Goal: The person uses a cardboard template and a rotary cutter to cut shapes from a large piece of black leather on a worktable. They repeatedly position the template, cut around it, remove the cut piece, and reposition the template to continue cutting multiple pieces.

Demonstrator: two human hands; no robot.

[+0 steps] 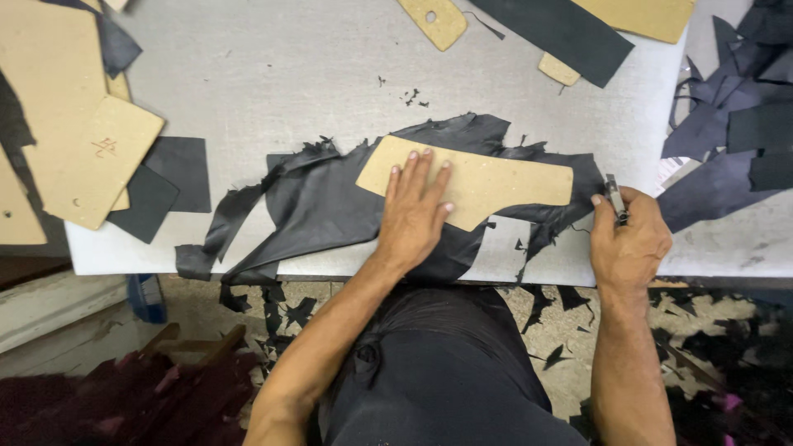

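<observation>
A person's left hand (415, 211) presses flat, fingers spread, on a tan cardboard pattern (471, 180) laid over black leather (330, 206) at the grey worktop's (289, 74) near edge. The right hand (629, 239), fingers closed round a small knife (615, 200), sits just right of the pattern's end. Bare worktop lies beyond; cut scraps (735, 124) crowd the right.

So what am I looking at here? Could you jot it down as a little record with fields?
Left hand: flat on a tan card template, pressing it down
Right hand: gripping a small knife at the template's right end
Under template: ragged sheet of black leather
Surface: grey table
Left side: more tan templates
Floor: black offcuts
</observation>
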